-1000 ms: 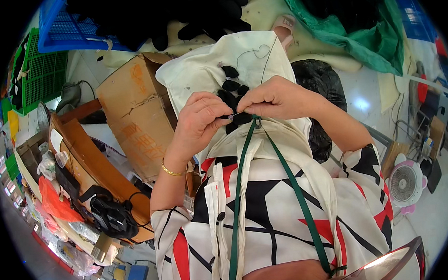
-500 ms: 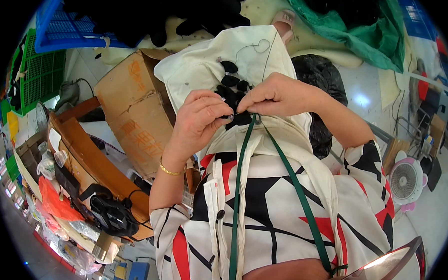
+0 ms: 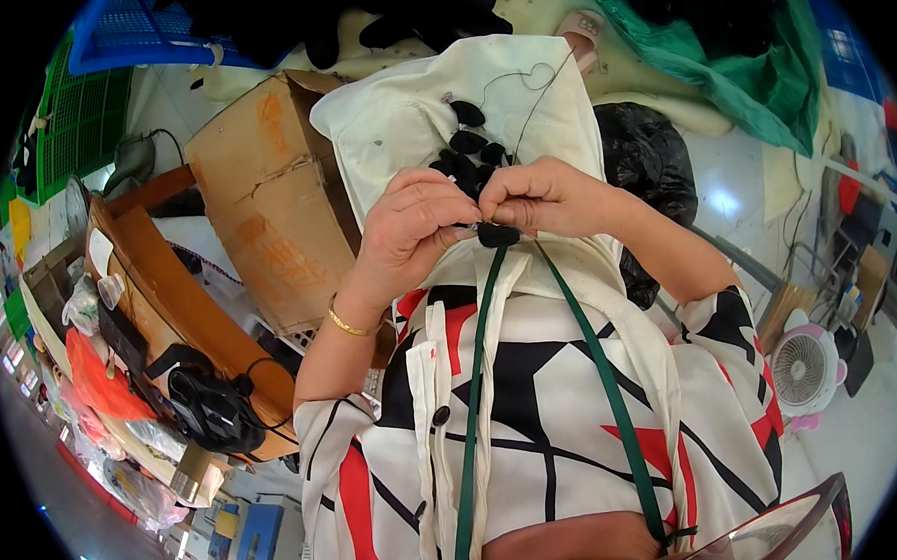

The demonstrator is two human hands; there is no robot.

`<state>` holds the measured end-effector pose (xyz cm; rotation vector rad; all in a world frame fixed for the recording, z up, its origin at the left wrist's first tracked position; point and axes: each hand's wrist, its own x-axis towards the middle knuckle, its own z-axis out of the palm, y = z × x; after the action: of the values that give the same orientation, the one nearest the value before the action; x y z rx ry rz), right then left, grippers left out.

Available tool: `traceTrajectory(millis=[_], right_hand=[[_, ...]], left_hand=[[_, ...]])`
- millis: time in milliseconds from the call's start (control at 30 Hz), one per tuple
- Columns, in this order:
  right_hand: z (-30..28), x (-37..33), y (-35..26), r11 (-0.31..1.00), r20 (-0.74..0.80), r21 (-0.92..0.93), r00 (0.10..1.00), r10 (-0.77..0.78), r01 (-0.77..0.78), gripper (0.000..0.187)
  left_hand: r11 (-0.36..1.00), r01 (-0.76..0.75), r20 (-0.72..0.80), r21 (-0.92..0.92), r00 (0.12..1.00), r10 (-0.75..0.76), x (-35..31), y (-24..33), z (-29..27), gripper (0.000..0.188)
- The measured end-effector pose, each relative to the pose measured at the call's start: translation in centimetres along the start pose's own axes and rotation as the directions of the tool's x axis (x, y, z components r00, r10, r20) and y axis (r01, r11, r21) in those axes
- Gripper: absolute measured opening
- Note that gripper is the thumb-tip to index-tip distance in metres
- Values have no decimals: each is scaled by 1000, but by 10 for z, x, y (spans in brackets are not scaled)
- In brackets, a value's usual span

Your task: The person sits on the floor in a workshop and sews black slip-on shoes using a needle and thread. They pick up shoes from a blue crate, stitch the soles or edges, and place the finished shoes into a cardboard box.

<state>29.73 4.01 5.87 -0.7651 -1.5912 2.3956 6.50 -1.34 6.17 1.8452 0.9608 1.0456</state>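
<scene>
My left hand [image 3: 418, 224] and my right hand [image 3: 547, 200] meet over my lap, both in a pinch with fingertips almost touching. Whatever sits between the fingertips is too small to make out. Just below them lies a small black oval piece [image 3: 499, 236]; whether it is held I cannot tell. Several similar black pieces [image 3: 468, 142] form a loose cluster beyond my hands on a white cloth [image 3: 381, 113] over my lap. From near my right hand a thin dark thread [image 3: 534, 111] runs up across the cloth, with a loop at its far part.
To the left stand a cardboard box [image 3: 254, 188] and a brown wooden table [image 3: 169, 302] with a black bag [image 3: 212, 408]. A black plastic bag [image 3: 648, 156] lies right of my lap. Beyond are a blue crate [image 3: 127, 34] and a green sack [image 3: 751, 97]; a fan [image 3: 805, 367] stands at right.
My left hand has shifted slightly right and the fingertips of both hands have come closer together. A black oval piece shows more clearly beneath them. The whole view has tilted slightly.
</scene>
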Motion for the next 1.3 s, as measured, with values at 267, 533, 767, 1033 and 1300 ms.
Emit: traceTrajectory(millis=[267,533,767,1033,1300], right_hand=[[4,0,3,999,-39,22,999,27,-26,20],[12,3,7,996,-109,-47,992,66,-71,31],[5,10,-11,548,-181,-818,826,-534,175,8],[31,11,-26,22,301,-865,554,-776,501,8],[-9,-27,-28,872,-417,364,894,-160,326,12]], left_hand=[[999,49,66,11,997,-50,4,3,-6,20],[975,218,122,-32,969,-213,-11,-11,11,20],[931,366,14,4,931,-366,1,-7,4,15],[941,257,-40,221,966,-255,7,-12,15,14],[938,137,-140,318,985,-97,18,-19,9,15]])
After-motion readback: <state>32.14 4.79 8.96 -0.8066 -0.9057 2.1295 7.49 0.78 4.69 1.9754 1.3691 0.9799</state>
